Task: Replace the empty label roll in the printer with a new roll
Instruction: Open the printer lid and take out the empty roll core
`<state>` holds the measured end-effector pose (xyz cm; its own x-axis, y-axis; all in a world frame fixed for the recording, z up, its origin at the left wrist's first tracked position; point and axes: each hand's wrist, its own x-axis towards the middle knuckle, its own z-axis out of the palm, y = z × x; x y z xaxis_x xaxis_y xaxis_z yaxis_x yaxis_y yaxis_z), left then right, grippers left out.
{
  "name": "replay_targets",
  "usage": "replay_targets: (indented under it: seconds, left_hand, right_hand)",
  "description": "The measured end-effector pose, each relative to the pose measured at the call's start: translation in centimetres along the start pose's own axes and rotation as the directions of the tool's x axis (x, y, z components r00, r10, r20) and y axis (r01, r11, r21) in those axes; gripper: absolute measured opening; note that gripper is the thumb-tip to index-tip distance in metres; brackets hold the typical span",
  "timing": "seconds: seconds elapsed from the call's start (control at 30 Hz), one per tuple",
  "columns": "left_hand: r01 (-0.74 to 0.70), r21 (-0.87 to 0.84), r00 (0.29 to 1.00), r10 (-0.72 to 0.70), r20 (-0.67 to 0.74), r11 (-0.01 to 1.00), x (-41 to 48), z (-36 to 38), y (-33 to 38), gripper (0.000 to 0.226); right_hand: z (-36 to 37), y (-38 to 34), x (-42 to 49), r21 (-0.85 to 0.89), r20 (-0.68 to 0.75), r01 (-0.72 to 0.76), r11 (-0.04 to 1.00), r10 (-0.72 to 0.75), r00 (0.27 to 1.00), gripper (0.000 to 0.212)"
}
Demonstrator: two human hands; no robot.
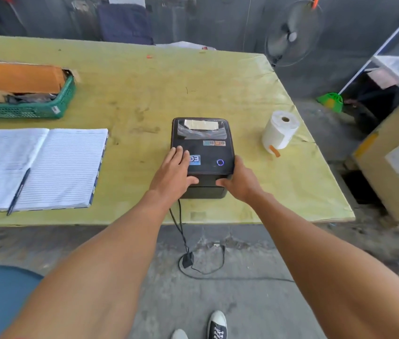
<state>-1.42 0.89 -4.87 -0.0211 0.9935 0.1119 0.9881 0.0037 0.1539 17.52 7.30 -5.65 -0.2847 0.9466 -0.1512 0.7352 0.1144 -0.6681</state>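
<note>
Near the table's near edge, the black boxy label printer (203,152) sits lid-closed; the left hand (172,176) lies flat on its lid, the right hand (241,183) clasps its right side. The white paper label roll (280,130) stands upright just right; an open lined notebook (39,167) lies well left.

I count one printer (203,152) at table centre. One label roll (280,130) at its 3 o'clock. One open notebook (39,167) at 9 o'clock, one pen (18,190) on it. One green basket (29,104) at 10 o'clock. Two hands on printer: left hand (172,173), right hand (242,182).
</note>
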Motion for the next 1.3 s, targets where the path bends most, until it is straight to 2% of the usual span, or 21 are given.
replay_targets:
  seconds: [0.27, 0.63, 0.77, 0.83, 0.93, 1.07, 1.2, 1.3]
  left_hand:
    - [-0.031, 0.040, 0.997, 0.033, -0.063, 0.999, -0.1, 0.5, -0.5, 0.088]
    - [-0.045, 0.035, 0.994, 0.048, -0.103, 0.998, -0.1, 0.8, -0.6, 0.087]
    - [-0.036, -0.067, 0.995, 0.030, -0.098, 0.997, 0.1, 0.2, -1.0, 0.085]
    - [-0.028, -0.150, 0.989, 0.007, -0.144, 0.988, 0.5, -0.7, -1.1, 0.081]
    - [0.004, -0.247, 0.958, -0.075, -0.277, 0.969, 2.2, -2.5, -0.7, 0.071]
    - [0.112, -0.421, 0.867, -0.296, -0.401, 0.900, 5.3, -5.1, 0.6, 0.063]
    - [0.213, -0.612, 0.793, -0.501, -0.348, 0.762, 7.2, -5.8, 0.9, 0.060]
    - [0.256, -0.640, 0.787, -0.540, -0.297, 0.725, 8.9, -6.4, 0.1, 0.054]
  right_hand:
    - [-0.1, 1.0, 0.1, 0.114, 0.031, 0.028, 0.993, -0.032, 0.999, 0.061]
    - [-0.5, 1.5, 0.9, -0.029, 0.075, 0.097, 0.995, -0.094, 0.993, 0.071]
    - [-1.1, 1.5, 1.0, -0.029, 0.079, 0.104, 0.994, -0.101, 0.992, 0.074]
    - [-2.1, 1.0, 1.2, -0.006, 0.047, 0.119, 0.993, -0.118, 0.992, 0.075]
    - [-4.3, -0.8, 2.5, 0.033, -0.032, 0.127, 0.991, -0.126, 0.991, 0.073]
    - [-6.8, -3.7, 5.4, 0.024, -0.116, 0.128, 0.991, -0.125, 0.985, 0.069]
    - [-7.7, -6.0, 8.0, 0.076, -0.174, 0.083, 0.994, -0.068, 0.982, 0.060]
    - [-8.1, -7.6, 10.0, 0.076, -0.201, 0.045, 0.996, -0.029, 0.979, 0.060]
